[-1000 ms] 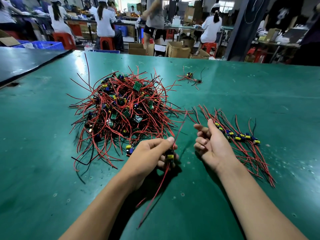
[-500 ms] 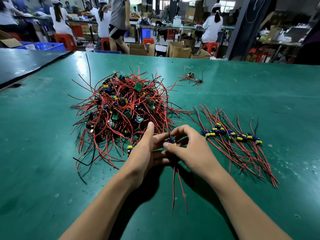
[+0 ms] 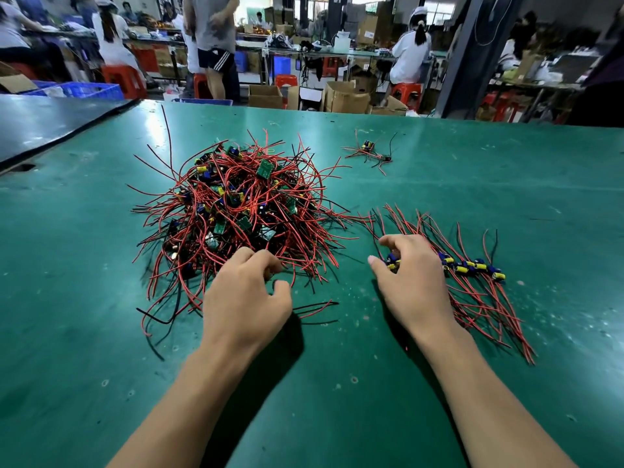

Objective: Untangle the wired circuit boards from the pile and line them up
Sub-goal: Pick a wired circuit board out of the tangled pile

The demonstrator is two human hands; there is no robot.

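Freed board arrives at the left end of the row

The fingers (image 3: 395, 243) of the right hand (image 3: 410, 285) pinch a wired circuit board (image 3: 393, 261) at the left end of the row (image 3: 472, 266) on the desk (image 3: 506, 184), right of centre. The left hand (image 3: 246, 298) curls its fingers at the near edge of the pile (image 3: 236, 211), centre left; whether they hold a wire I cannot tell. Next, I think: release it in line, then pull one more board free. The open cardboard boxes (image 3: 347, 96) at top centre do not show their contents.
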